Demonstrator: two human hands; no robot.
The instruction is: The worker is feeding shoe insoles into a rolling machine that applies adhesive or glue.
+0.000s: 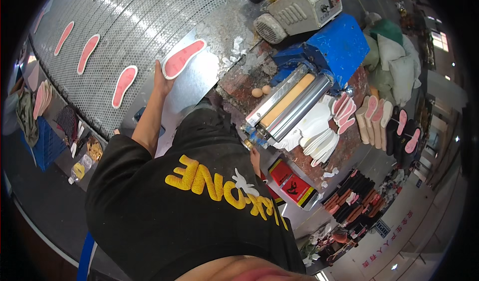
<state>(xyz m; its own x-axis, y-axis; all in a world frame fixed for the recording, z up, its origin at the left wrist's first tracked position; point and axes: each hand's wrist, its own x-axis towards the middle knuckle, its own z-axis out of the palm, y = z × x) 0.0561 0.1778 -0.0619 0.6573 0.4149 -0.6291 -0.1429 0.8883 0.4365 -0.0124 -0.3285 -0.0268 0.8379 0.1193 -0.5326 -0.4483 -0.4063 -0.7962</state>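
My left hand (163, 84) grips the heel end of a pink insole with a white rim (183, 57), held over a shiny metal plate (192, 89). Its thumb side shows; the fingers under the insole are hidden. Left of it, three similar insoles (124, 85) lie apart on a grey mesh conveyor belt (164, 16). My right hand (255, 160) is low beside the near end of a blue roller machine (339, 46), close to a brass-coloured fitting (248, 144). Most of its fingers are hidden, so its hold cannot be made out.
White insole pieces (319, 146) are stacked right of the rollers (299, 109). Two round brown egg-like objects (261, 91) sit by the machine. Beyond are sock-like foot forms with pink soles (374, 116). A red box (292, 183) stands below; a plastic bottle (78, 172) lies at left.
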